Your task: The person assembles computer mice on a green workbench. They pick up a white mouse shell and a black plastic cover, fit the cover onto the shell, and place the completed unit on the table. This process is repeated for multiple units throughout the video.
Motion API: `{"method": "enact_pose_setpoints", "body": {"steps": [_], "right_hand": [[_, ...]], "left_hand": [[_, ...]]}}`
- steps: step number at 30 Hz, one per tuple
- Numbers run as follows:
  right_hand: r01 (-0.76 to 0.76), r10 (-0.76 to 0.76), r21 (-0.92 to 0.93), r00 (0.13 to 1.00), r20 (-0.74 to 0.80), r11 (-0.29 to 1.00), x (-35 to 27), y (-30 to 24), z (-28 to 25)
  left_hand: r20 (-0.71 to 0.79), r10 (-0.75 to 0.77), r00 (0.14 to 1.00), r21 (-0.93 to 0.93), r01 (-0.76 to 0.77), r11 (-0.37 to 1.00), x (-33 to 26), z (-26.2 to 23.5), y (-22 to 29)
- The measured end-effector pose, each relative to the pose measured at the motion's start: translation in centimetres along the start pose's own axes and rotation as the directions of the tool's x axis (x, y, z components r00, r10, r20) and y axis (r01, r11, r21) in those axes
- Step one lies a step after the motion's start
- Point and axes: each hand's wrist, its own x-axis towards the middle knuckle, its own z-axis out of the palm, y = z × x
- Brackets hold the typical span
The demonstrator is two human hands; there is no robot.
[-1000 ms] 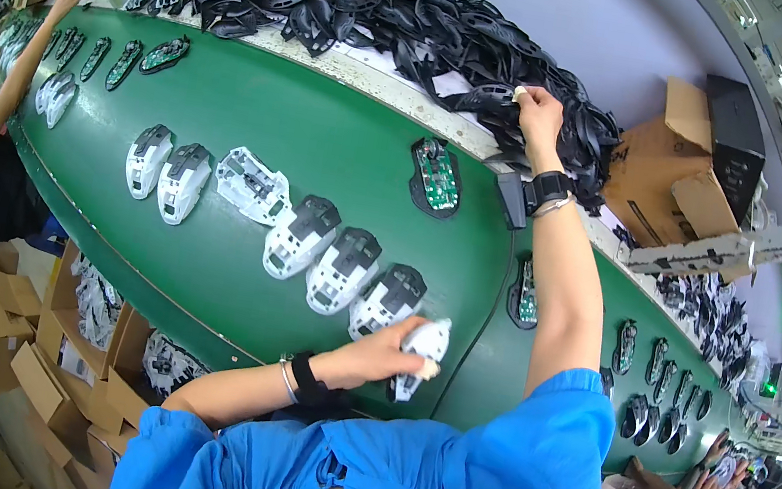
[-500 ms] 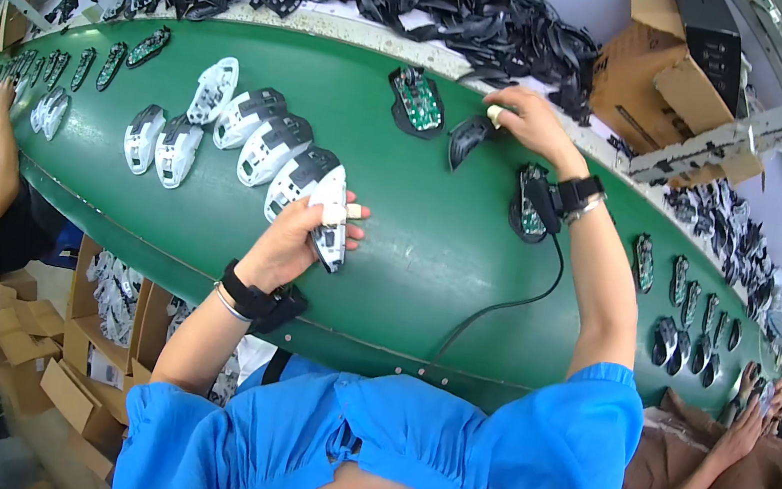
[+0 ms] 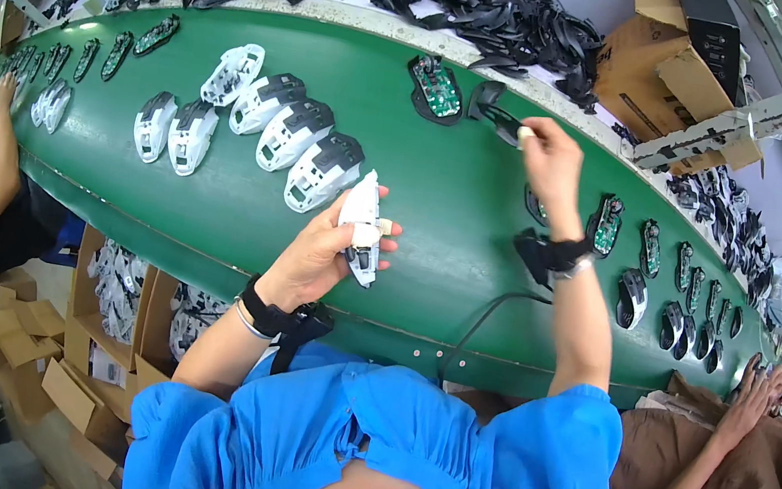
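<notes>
Well apart, left hand [image 3: 314,251] holds white shell [image 3: 362,204], right hand [image 3: 554,171] black piece [image 3: 504,125].

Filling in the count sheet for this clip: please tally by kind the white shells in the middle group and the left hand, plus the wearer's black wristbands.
White shells, middle group on the green surface: 6
White shell in the left hand: 1
Black wristbands, one per wrist: 2
Total: 9
</notes>
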Motion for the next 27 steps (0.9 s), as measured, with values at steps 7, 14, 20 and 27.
{"method": "enact_pose_setpoints", "body": {"steps": [7, 14, 20, 27], "right_hand": [[0.245, -0.061, -0.136, 0.658, 0.751, 0.960, -4.4, -1.7, -3.1], [-0.350, 0.359, -0.093, 0.926, 0.117, 0.932, -8.4, -1.5, -3.6], [-0.499, 0.455, 0.230, 0.863, 0.221, 0.835, -11.9, -3.9, 1.2], [-0.399, 0.239, 0.746, 0.917, 0.319, 0.533, -11.5, -12.1, 0.3]], "left_hand": [[-0.003, -0.012, 1.000, 0.205, 0.013, 0.979, 0.7, -0.6, -1.4], [-0.057, -0.019, 0.998, 0.014, 0.020, 1.000, 0.7, 0.4, -0.9], [-0.101, -0.009, 0.995, -0.009, 0.008, 1.000, 1.8, 0.7, -1.9], [-0.079, 0.101, 0.992, 0.073, -0.095, 0.993, 1.5, 3.2, -0.6]]}}
